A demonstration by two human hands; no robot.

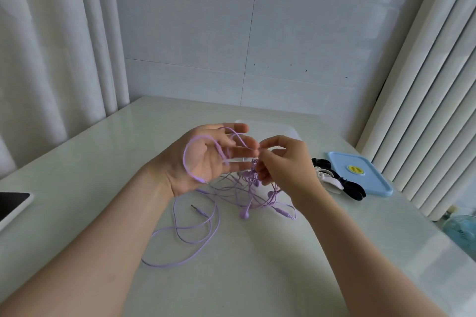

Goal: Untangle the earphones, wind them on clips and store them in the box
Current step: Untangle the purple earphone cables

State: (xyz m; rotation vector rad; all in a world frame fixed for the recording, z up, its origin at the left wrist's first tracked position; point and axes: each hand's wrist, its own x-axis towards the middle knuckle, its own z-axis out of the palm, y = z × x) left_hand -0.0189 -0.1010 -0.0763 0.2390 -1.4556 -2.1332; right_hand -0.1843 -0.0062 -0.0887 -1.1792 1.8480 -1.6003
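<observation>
A tangle of lilac earphones lies in the middle of the pale table, with loose cable loops trailing to the front left and a jack plug lying free. My left hand is raised palm-up with straight fingers, and a cable loop is draped over the palm and between the fingers. My right hand pinches the cable at the knot beside my left fingertips. Black and white winding clips lie to the right. A clear box stands behind my hands, mostly hidden.
A blue lid with a yellow sticker lies at the right, next to the clips. A white-framed tablet sits at the table's left edge. Curtains hang on both sides, and a tiled wall stands behind the table.
</observation>
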